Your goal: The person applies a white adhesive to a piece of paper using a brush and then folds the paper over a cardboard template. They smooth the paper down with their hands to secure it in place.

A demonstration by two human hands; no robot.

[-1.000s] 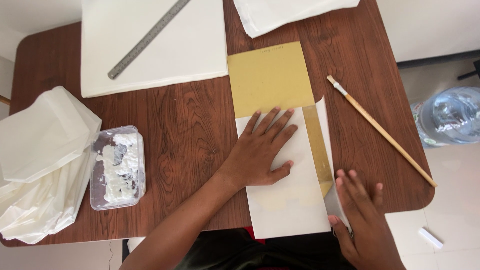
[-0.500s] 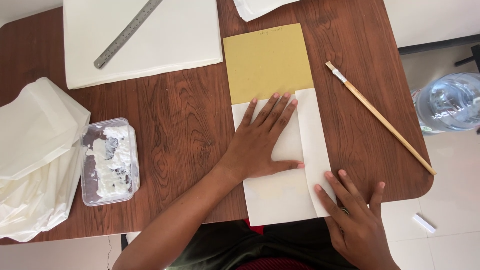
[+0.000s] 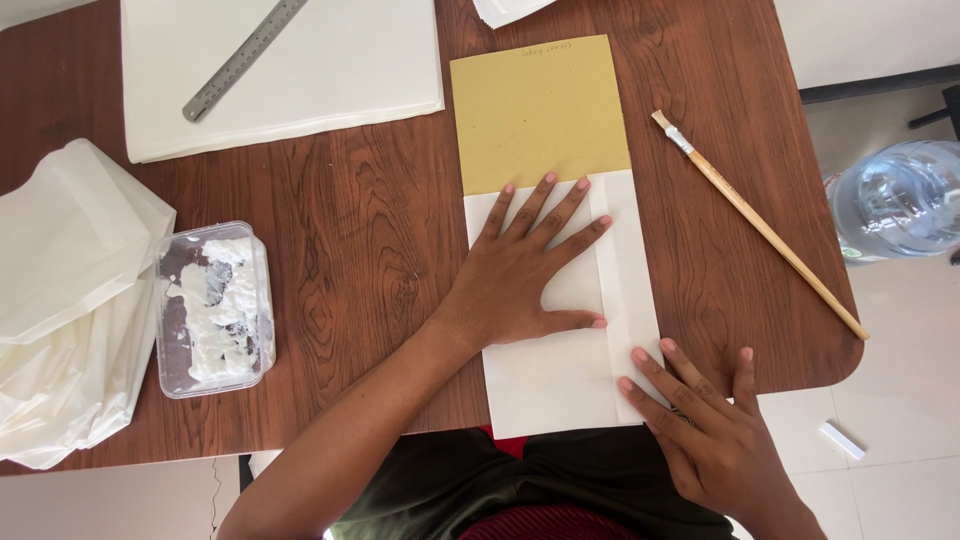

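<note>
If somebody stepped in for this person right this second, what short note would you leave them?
Left hand: flat, fingers spread, pressing the white paper.
Right hand: fingertips on the paper's lower right edge, at the folded-over side strip.
The paper covers the lower part of a tan card. Brush lies to the right, paste tub to the left, both untouched.
Done: right side strip lies folded over.
Left: the card's upper part is still bare.

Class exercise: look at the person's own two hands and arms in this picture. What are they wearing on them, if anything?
Both are bare. The left hand has no glove, ring or watch that shows, and its forearm is uncovered right down to the bottom edge. The right hand is also ungloved, with short, plain nails; no sleeve or wristband is in view. A dark green top shows at the body only.
</note>
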